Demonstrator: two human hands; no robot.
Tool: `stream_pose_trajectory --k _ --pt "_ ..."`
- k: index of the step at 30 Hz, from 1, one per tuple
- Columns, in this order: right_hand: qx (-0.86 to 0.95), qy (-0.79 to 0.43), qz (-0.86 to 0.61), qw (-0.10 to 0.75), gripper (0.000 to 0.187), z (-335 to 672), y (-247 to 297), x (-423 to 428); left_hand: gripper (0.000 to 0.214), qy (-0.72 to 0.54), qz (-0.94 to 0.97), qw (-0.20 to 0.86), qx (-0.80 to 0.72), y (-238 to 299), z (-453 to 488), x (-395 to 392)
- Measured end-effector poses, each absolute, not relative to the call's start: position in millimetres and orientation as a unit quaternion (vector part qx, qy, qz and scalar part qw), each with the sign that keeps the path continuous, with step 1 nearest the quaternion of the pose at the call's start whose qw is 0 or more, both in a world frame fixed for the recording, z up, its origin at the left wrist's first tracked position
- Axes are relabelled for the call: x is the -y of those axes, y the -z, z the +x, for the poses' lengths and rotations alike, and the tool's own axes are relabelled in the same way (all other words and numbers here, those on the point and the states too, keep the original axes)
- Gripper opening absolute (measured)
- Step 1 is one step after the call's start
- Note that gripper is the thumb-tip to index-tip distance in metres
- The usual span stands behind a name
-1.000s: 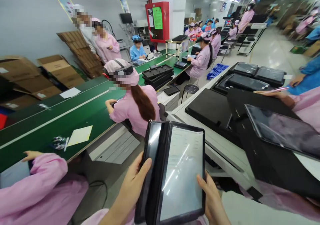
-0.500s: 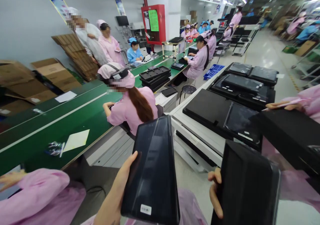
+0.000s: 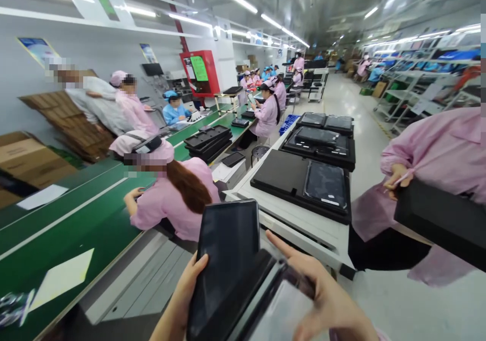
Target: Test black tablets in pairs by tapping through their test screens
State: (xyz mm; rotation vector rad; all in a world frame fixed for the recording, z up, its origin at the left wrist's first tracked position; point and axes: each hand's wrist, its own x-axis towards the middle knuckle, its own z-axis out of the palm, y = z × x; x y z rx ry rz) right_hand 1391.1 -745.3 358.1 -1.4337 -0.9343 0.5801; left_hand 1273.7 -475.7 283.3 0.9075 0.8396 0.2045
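Low in the middle of the head view, my left hand (image 3: 186, 290) grips a black tablet (image 3: 228, 240) by its left edge, thumb on the front. The tablet stands tilted with its dark screen facing me. My right hand (image 3: 326, 290) holds a second black tablet (image 3: 246, 290) by its right side, with the index finger stretched out past it. This one is tipped over the lower part of the first, and a pale, shiny face shows on its near side. Motion blurs it. I cannot tell whether the two tablets touch.
A green conveyor bench (image 3: 114, 199) runs along the left, with a seated co-worker (image 3: 186, 189) in pink. Ahead on the right, a white cart (image 3: 243, 194) carries black foam trays (image 3: 281, 171) with tablets. A person (image 3: 436, 154) at right holds a black tray (image 3: 436, 219).
My view has tilted up and turned right. The second tablet has come left in my right hand, turned, and now overlaps the first tablet. The person at right shows more fully.
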Motion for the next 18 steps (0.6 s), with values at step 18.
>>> stream_pose_trajectory --k 18 --pt "0.325 -0.244 -0.716 0.568 0.023 1337 -366 771 0.075 -0.113 0.536 0.744 -0.382 -272 1279 457"
